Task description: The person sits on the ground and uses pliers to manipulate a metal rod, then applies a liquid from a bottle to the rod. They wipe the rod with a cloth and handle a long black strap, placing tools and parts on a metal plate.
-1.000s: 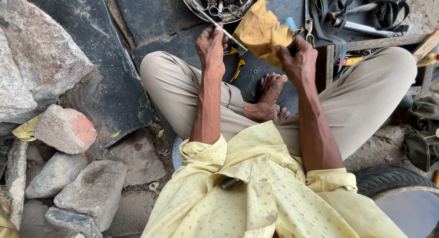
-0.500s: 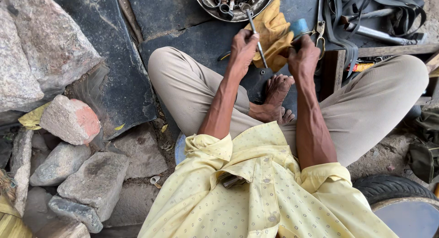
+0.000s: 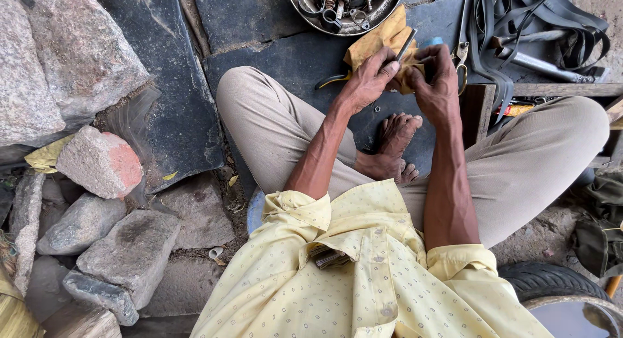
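Cloth (image 3: 383,42), yellow and crumpled, sits bunched between both hands above the crossed bare feet, its far part spread toward the metal bowl (image 3: 347,27). Left hand (image 3: 368,83) is closed, pinching a thin metal rod (image 3: 406,46) against the cloth. Right hand (image 3: 436,81) is curled shut on the cloth; its fingers hide whatever small blue piece (image 3: 436,41) peeks out. Bowl's top is cut off.
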